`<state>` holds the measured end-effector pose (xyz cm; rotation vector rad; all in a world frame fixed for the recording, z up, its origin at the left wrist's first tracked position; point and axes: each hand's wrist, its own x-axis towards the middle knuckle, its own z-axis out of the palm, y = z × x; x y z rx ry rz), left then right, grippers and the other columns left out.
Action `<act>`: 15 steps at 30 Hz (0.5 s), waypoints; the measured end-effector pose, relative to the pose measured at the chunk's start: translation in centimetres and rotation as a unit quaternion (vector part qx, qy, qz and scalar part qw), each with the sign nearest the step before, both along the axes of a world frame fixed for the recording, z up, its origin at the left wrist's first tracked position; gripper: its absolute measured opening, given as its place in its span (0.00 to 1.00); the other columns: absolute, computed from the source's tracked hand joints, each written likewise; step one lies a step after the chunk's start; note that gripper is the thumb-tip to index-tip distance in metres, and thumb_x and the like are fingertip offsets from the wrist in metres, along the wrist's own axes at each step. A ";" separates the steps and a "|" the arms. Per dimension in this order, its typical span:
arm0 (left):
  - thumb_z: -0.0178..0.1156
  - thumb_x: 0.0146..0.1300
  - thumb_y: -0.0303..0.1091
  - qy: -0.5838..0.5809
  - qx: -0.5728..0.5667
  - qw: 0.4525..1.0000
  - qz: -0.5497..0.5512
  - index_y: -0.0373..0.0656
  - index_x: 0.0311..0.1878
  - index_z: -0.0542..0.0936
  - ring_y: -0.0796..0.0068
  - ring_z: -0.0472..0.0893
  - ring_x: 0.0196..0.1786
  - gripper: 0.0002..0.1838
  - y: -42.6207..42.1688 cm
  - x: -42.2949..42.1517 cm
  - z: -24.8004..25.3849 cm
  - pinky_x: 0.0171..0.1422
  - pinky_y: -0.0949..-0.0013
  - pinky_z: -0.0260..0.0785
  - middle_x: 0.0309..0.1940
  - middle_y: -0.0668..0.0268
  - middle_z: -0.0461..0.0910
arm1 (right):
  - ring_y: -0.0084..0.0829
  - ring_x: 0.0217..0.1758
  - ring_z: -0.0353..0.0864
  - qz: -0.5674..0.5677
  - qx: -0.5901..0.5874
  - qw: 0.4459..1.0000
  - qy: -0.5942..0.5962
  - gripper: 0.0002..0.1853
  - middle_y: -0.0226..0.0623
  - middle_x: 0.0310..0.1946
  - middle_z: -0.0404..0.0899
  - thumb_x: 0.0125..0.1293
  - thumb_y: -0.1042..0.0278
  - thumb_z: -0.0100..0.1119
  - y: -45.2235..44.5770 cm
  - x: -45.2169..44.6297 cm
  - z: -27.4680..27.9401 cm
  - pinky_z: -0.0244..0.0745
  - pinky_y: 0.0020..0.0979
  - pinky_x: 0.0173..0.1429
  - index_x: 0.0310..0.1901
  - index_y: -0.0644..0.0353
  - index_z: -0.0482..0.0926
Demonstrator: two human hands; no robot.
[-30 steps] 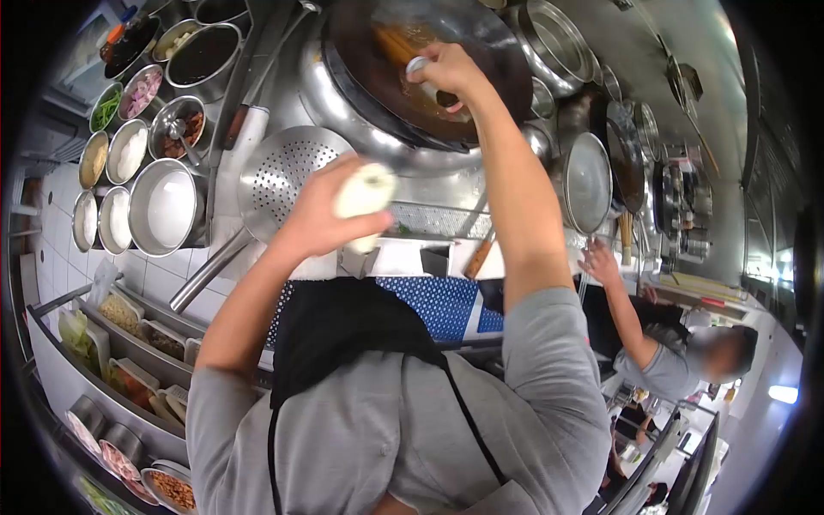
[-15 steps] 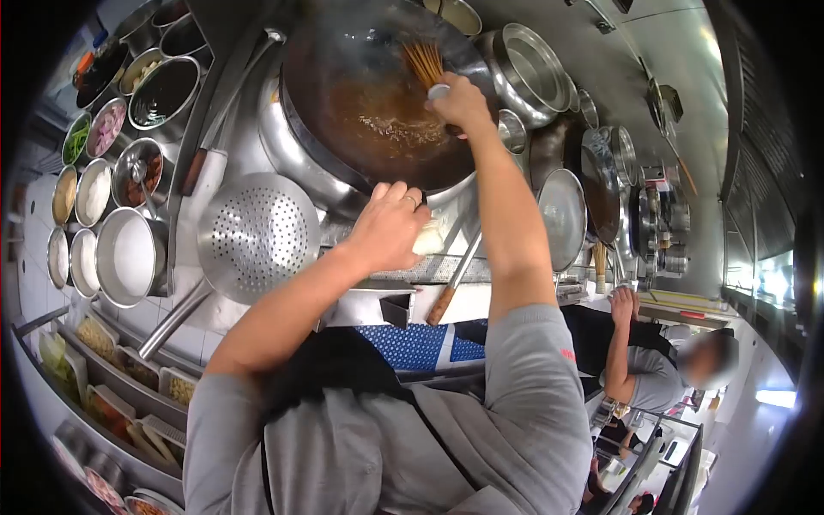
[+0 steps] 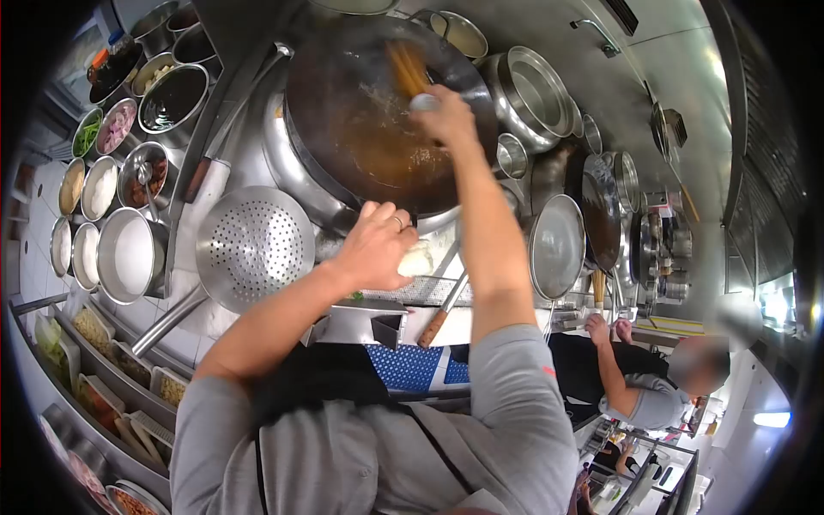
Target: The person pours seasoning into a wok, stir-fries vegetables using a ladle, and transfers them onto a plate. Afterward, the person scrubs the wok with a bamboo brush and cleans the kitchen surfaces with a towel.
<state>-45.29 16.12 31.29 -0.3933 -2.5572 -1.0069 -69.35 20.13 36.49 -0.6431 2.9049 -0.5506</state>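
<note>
Right hand (image 3: 446, 120) closed round 1 brush (image 3: 405, 69), its head pointing away, within wok (image 3: 343, 112). Left hand (image 3: 373, 245) curled round cloth (image 3: 417, 259), at wok's near rim.

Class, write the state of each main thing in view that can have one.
Dark round metal wok: uncovered, brown liquid inside.
Tan bamboo-bristled brush: gripped in the right hand, over the wok.
Bunched white cloth: held in the left hand, by the wok's near rim.
Round perforated steel strainer: lying unheld.
Wooden-handled metal tool: lying unheld.
Round steel pot: uncovered.
</note>
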 end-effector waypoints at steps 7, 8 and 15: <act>0.74 0.27 0.44 0.054 0.004 0.999 -0.002 0.41 0.32 0.81 0.59 0.70 0.46 0.25 -1.0 0.3 0.1 0.54 0.57 0.58 0.35 0.60 0.73 | 0.50 0.48 0.83 0.162 0.180 0.968 0.060 0.27 0.48 0.42 0.84 0.51 0.66 0.65 5.6 4.6 0.4 0.77 0.45 0.56 0.57 0.45 0.77; 0.74 0.27 0.45 0.056 0.015 0.998 -0.002 0.41 0.32 0.80 0.60 0.70 0.46 0.26 -0.8 0.2 -0.1 0.54 0.57 0.59 0.35 0.60 0.72 | 0.51 0.46 0.83 0.164 0.162 0.967 0.108 0.24 0.48 0.41 0.84 0.52 0.67 0.63 5.1 3.1 -0.3 0.78 0.45 0.55 0.54 0.47 0.78; 0.74 0.33 0.43 -0.001 0.043 0.999 -0.013 0.40 0.35 0.82 0.57 0.69 0.55 0.25 -1.5 1.5 1.4 0.63 0.54 0.59 0.43 0.59 0.75 | 0.49 0.51 0.82 0.086 0.118 0.987 0.061 0.25 0.50 0.45 0.82 0.53 0.67 0.62 1.6 3.8 -1.5 0.77 0.44 0.57 0.56 0.47 0.77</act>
